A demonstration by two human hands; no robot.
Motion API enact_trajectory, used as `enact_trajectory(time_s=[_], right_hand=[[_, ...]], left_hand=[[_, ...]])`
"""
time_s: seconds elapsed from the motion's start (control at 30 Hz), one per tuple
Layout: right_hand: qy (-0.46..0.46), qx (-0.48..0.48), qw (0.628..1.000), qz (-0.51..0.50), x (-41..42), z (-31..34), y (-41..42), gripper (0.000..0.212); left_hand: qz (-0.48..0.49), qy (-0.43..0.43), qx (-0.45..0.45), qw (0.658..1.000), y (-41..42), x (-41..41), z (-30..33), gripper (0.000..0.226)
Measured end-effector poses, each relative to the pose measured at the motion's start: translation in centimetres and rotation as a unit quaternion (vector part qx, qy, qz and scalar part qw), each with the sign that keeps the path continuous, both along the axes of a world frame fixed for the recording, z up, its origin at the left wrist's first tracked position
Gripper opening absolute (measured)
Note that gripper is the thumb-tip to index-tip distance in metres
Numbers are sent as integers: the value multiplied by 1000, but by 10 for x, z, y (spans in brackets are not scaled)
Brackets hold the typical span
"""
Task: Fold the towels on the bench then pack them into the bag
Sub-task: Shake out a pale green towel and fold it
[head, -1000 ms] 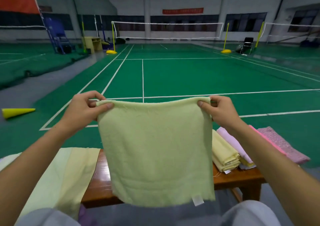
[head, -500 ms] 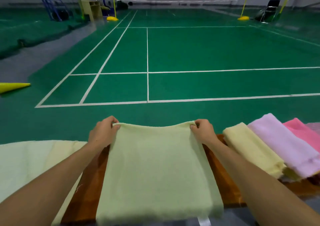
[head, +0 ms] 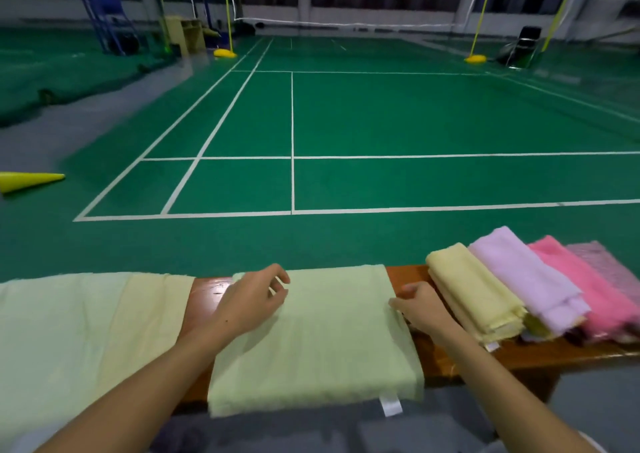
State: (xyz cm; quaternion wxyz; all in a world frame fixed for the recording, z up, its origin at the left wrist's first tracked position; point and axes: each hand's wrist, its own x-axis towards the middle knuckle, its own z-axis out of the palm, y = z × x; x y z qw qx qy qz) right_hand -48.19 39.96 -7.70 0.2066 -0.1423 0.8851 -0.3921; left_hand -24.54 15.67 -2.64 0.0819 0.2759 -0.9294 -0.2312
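Observation:
A pale green towel [head: 322, 341], folded in half, lies flat across the wooden bench [head: 408, 276], its near edge with a white tag hanging over the front. My left hand [head: 252, 300] hovers over the towel's far left part with fingers loosely curled, holding nothing. My right hand [head: 419, 307] rests at the towel's right edge, fingertips touching the cloth. To the right lie folded towels: yellow [head: 467, 286], lilac [head: 519, 272], pink [head: 581, 286] and a patterned pink one [head: 606, 265]. No bag is in view.
Unfolded pale green [head: 52, 331] and cream [head: 149, 314] towels drape over the bench's left end. Beyond the bench stretches a green badminton court with a net [head: 346, 2]. A yellow cone [head: 27, 180] lies on the floor at left.
The towel was held up by its two top corners, then lowered flat onto the bench. Both hands have let go of the corners and drawn back a little.

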Motion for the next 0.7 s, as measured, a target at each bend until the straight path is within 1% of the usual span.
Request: enact_trajectory(time_s=[0.1, 0.2, 0.27, 0.3, 0.4, 0.43, 0.47, 0.5, 0.6, 0.63, 0.7], right_hand=[[32, -22, 999, -6, 25, 9, 12, 37], [89, -37, 995, 35, 45, 18, 15, 28], [113, -52, 990, 69, 57, 24, 14, 25], [113, -63, 988, 90, 64, 27, 12, 23], [78, -107, 978, 160, 81, 33, 4, 23], [62, -122, 973, 185, 85, 34, 1, 23], [48, -137, 967, 211, 87, 34, -2, 23], [39, -149, 960, 234, 88, 33, -4, 22], [38, -152, 951, 265, 87, 25, -5, 18], [34, -148, 953, 261, 86, 22, -3, 20], [24, -134, 962, 238, 83, 17, 5, 28]], left_hand=[[-50, 4, 28, 998, 33, -5, -5, 10], [-94, 9, 44, 995, 54, -13, -13, 11], [-122, 9, 37, 992, 62, -22, -17, 15], [-136, 4, 21, 990, 67, -27, -18, 21], [-178, -8, -41, 983, 74, -40, -19, 53], [-193, -19, -54, 979, 74, -45, -19, 60], [-207, -36, -58, 976, 72, -49, -20, 63], [-217, -53, -59, 973, 70, -52, -21, 59], [-222, -87, -75, 968, 61, -62, -27, 14], [-218, -86, -74, 969, 57, -65, -29, 10], [-206, -73, -63, 974, 53, -66, -31, 15]])
